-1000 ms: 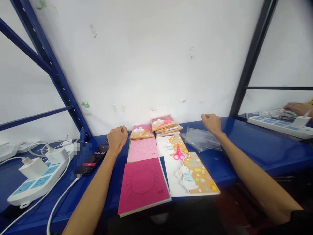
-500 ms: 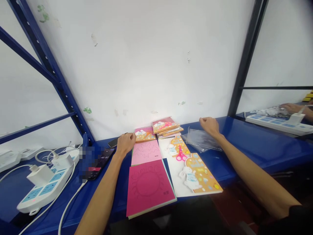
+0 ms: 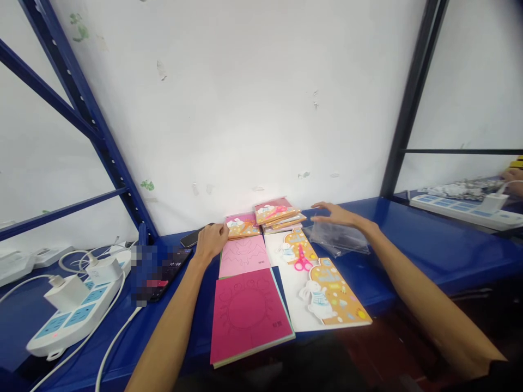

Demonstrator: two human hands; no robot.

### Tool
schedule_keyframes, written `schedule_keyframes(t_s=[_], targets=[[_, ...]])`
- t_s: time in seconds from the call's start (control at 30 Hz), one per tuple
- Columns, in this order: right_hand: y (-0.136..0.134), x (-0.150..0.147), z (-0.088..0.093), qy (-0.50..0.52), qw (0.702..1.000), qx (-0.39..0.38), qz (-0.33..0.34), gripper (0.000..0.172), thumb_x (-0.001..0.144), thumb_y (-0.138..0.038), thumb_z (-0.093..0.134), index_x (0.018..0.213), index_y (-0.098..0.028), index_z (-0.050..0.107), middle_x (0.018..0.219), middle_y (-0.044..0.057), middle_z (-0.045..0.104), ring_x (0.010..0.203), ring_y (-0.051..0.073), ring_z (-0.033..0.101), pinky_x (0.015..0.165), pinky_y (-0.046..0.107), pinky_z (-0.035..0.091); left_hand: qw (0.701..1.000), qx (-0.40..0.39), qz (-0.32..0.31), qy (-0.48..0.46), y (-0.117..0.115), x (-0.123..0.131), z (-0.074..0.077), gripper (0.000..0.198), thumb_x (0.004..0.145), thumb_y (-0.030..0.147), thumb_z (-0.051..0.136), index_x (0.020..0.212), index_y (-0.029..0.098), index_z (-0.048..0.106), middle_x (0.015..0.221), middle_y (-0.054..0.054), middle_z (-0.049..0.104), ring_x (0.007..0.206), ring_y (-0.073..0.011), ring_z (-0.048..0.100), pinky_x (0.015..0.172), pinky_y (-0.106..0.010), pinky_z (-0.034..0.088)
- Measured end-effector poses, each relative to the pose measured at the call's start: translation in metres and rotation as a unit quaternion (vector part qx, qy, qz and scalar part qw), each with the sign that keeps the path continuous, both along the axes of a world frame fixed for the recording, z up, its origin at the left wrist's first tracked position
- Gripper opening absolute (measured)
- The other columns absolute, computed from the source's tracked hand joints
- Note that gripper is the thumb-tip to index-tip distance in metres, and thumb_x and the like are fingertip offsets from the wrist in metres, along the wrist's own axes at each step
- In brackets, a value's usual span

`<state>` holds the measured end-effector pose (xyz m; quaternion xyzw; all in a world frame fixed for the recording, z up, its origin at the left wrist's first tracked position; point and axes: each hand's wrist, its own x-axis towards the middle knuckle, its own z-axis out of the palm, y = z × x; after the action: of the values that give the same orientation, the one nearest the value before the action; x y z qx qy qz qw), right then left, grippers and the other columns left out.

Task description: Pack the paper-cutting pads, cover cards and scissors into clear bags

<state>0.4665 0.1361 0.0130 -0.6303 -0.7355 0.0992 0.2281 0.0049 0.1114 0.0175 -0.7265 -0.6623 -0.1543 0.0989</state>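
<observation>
- Blue steel shelf (image 3: 429, 234) against a scuffed white wall (image 3: 245, 98)
- Left hand (image 3: 211, 243) curled, just beside a small craft book (image 3: 242, 225), dark phone (image 3: 190, 237) near
- Right hand (image 3: 339, 215) open, fingers spread over a plastic bag (image 3: 339, 239)
- Pink book (image 3: 245, 316) and rabbit book (image 3: 327, 294) between them
- Power strip (image 3: 75, 318) at left; co-worker's hand (image 3: 512, 175) far right

White power strip (image 3: 53, 333), white charger (image 3: 62, 293), blue steel rack (image 3: 84, 117), white wall (image 3: 245, 98)
</observation>
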Motion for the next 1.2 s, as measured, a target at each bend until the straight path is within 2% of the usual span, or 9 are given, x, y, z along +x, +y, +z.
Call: schedule_keyframes(t_s=[0.1, 0.17, 0.3, 0.4, 0.53, 0.67, 0.77, 0.97, 1.2], targets=[[0.002, 0.003, -0.006, -0.024, 0.995, -0.068, 0.065, 0.100, 0.059, -0.065, 0.088, 0.149, -0.035, 0.057, 0.153, 0.009, 0.057, 0.136, 0.041, 0.055, 0.110, 0.052, 0.048, 1.000, -0.006, -0.002, 0.007, -0.001, 0.001, 0.001, 0.034, 0.099, 0.037, 0.064, 0.128, 0.019, 0.064, 0.130, -0.011, 0.065, 0.109, -0.0246, 0.067, 0.092, -0.046, 0.058], [0.003, 0.011, -0.008, -0.040, 0.991, -0.102, 0.073, 0.101, 0.052, -0.062, 0.091, 0.146, -0.036, 0.061, 0.149, 0.010, 0.061, 0.134, 0.044, 0.056, 0.109, 0.058, 0.048, 1.000, -0.009, -0.004, 0.010, -0.002, 0.001, 0.001, 0.034, 0.099, 0.037, 0.064, 0.128, 0.019, 0.064, 0.130, -0.011, 0.066, 0.110, -0.0248, 0.067, 0.092, -0.046, 0.058], [0.001, 0.032, -0.004, -0.049, 0.989, -0.117, 0.074, 0.083, 0.056, -0.057, 0.089, 0.134, -0.040, 0.070, 0.142, 0.007, 0.066, 0.128, 0.044, 0.061, 0.106, 0.061, 0.048, 1.000, -0.016, -0.006, 0.015, -0.002, 0.002, 0.001, 0.035, 0.099, 0.037, 0.064, 0.128, 0.019, 0.064, 0.129, -0.011, 0.066, 0.109, -0.0248, 0.067, 0.092, -0.046, 0.059], [-0.002, 0.035, 0.003, -0.042, 0.992, -0.090, 0.079, 0.071, 0.063, -0.050, 0.086, 0.132, -0.036, 0.072, 0.144, 0.009, 0.064, 0.138, 0.045, 0.052, 0.113, 0.061, 0.041, 1.000, -0.019, -0.003, 0.019, -0.001, 0.002, 0.002, 0.035, 0.099, 0.037, 0.064, 0.128, 0.019, 0.064, 0.129, -0.011, 0.066, 0.109, -0.0248, 0.067, 0.092, -0.046, 0.059], [-0.006, 0.012, 0.009, -0.025, 0.992, -0.028, 0.121, 0.052, 0.080, -0.048, 0.075, 0.130, -0.034, 0.072, 0.156, 0.006, 0.054, 0.154, 0.039, 0.028, 0.123, 0.059, 0.025, 1.000, -0.016, -0.001, 0.022, 0.000, 0.003, 0.003, 0.034, 0.099, 0.037, 0.064, 0.128, 0.019, 0.064, 0.129, -0.011, 0.066, 0.109, -0.0246, 0.067, 0.092, -0.046, 0.059], [-0.012, -0.016, 0.010, -0.018, 0.980, -0.024, 0.195, 0.033, 0.081, -0.054, 0.076, 0.107, -0.035, 0.081, 0.152, 0.000, 0.057, 0.150, 0.034, 0.038, 0.123, 0.050, 0.030, 1.000, -0.014, -0.005, 0.024, 0.002, 0.002, 0.004, 0.034, 0.099, 0.037, 0.064, 0.128, 0.019, 0.064, 0.128, -0.011, 0.066, 0.109, -0.0246, 0.067, 0.091, -0.045, 0.059], [-0.015, -0.026, 0.007, -0.022, 0.975, -0.047, 0.215, 0.032, 0.074, -0.053, 0.082, 0.101, -0.036, 0.083, 0.154, -0.003, 0.055, 0.146, 0.035, 0.043, 0.121, 0.047, 0.035, 0.999, -0.017, -0.006, 0.029, 0.003, 0.002, 0.003, 0.034, 0.099, 0.037, 0.064, 0.127, 0.019, 0.064, 0.128, -0.011, 0.066, 0.109, -0.0247, 0.067, 0.091, -0.045, 0.059], [-0.013, -0.027, 0.002, -0.039, 0.976, -0.057, 0.207, 0.034, 0.068, -0.048, 0.087, 0.100, -0.035, 0.084, 0.158, -0.002, 0.052, 0.156, 0.037, 0.023, 0.124, 0.051, 0.028, 0.999, -0.017, 0.001, 0.032, 0.002, 0.002, 0.003, 0.033, 0.099, 0.037, 0.064, 0.127, 0.019, 0.064, 0.128, -0.010, 0.066, 0.109, -0.0244, 0.067, 0.092, -0.045, 0.058], [-0.003, -0.022, -0.004, -0.070, 0.979, -0.046, 0.187, 0.025, 0.071, -0.052, 0.084, 0.081, -0.029, 0.085, 0.145, 0.005, 0.064, 0.152, 0.042, 0.032, 0.122, 0.050, 0.030, 0.999, -0.017, 0.000, 0.030, -0.001, 0.001, 0.005, 0.033, 0.099, 0.037, 0.064, 0.127, 0.019, 0.064, 0.128, -0.010, 0.066, 0.109, -0.0244, 0.067, 0.091, -0.045, 0.059]])
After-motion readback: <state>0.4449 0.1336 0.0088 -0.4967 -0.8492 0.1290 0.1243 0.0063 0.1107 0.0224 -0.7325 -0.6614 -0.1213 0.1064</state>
